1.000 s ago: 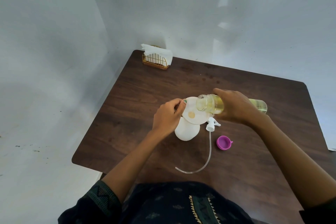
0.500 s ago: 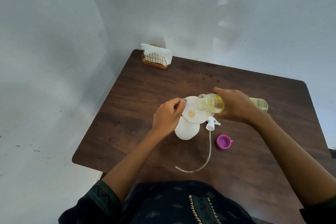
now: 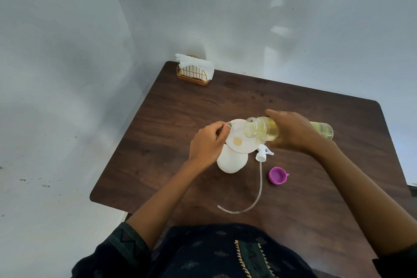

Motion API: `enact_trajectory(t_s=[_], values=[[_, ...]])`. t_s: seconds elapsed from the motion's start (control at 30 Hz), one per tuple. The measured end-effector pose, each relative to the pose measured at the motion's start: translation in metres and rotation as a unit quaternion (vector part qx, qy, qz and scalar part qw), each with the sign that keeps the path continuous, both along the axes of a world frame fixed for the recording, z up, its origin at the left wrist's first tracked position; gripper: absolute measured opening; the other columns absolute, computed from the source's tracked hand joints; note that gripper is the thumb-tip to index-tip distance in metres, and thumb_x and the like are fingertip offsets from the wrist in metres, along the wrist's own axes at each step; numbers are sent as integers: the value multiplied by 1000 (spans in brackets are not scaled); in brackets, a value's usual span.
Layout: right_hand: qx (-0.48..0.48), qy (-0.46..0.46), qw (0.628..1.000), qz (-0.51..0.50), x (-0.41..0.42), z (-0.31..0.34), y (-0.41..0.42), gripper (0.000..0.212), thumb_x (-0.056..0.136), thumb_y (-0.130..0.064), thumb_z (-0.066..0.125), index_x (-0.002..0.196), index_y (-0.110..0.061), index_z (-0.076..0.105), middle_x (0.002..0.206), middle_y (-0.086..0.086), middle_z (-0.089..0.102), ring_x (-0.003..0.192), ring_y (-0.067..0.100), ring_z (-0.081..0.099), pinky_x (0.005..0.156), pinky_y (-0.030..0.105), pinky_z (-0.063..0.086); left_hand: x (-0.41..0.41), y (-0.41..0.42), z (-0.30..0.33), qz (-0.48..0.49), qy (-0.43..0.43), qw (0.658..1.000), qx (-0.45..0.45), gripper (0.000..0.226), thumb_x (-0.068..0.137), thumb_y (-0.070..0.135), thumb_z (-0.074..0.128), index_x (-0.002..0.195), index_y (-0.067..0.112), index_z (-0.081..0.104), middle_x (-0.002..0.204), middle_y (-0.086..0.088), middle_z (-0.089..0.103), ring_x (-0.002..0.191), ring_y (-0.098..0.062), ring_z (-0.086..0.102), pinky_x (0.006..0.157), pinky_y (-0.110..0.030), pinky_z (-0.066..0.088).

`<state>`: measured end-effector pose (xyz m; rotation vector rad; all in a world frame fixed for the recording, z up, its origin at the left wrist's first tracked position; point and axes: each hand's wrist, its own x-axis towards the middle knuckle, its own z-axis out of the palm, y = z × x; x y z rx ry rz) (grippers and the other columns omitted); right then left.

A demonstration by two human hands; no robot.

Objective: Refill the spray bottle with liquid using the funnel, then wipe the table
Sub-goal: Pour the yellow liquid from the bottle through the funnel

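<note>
Looking down from the head camera, you've got both hands over the middle of the dark wooden table (image 3: 171, 106). Your right hand (image 3: 293, 131) is wrapped round a clear bottle of yellow liquid (image 3: 261, 130), fingers curled over its body, holding it tipped nearly flat with the open mouth pointing left over the funnel (image 3: 239, 140). The bottle's far end pokes out past your wrist on the right. There's a small pool of yellow sitting at the bottom of the funnel's bowl.

Your left hand (image 3: 207, 144) is at the funnel's left edge, thumb and fingertips pinching the rim by a little green tab, fingers curled. The funnel sits on top of the white spray bottle (image 3: 232, 162), which stands upright on the table just under and beside your left hand.

The white spray head (image 3: 262, 153) lies on the table just right of the spray bottle, and its clear dip tube (image 3: 259, 187) runs toward you and curls left. A purple cap (image 3: 278, 175) sits open side up to the right of the tube, apart from it.

Up in the far left corner of the table, well away from your hands, a gold wire holder (image 3: 194, 73) stands with white tissues (image 3: 196, 63) in it, close against the pale wall (image 3: 248, 18).
</note>
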<state>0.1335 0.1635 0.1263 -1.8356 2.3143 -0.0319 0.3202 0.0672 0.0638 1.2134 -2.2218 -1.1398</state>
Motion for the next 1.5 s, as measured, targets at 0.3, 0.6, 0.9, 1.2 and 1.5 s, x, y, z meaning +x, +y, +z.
enact_trajectory(t_s=[0.3,0.6,0.9,1.2,1.5], values=[[-2,1,1000,2,-1,-2,1,36,66,-24,73,89,-15,47,82,0,63,75,27,58,58,32,40,1,1,3,-5,-2,1000,0,30,97,43,41,81,27,61,65,6,60,62,-11,54,55,-29,36],[2,1,1000,-1,-1,-1,1,37,65,-23,74,91,-15,49,83,0,63,75,27,59,60,33,44,1,0,2,-9,1,1000,1,32,97,44,41,84,25,63,65,7,60,62,-11,54,55,-28,36],[4,2,1000,5,-2,-4,-1,38,65,-24,74,90,-15,47,82,0,62,75,27,58,58,30,37,0,0,1,-6,1,1000,0,33,97,45,40,84,26,63,66,6,61,63,-12,57,55,-29,37],[5,8,1000,3,-3,-4,-2,36,65,-23,73,87,-15,46,78,0,61,72,28,57,56,30,34,-1,-1,2,-10,-1,1000,-3,32,98,44,40,90,24,65,69,7,62,64,-11,56,55,-25,37],[8,10,1000,5,-3,-3,-3,36,65,-23,74,89,-15,47,81,0,63,74,27,58,58,29,35,-1,-1,2,-7,4,1000,-2,33,98,44,41,91,24,65,72,6,64,65,-12,57,57,-28,40]])
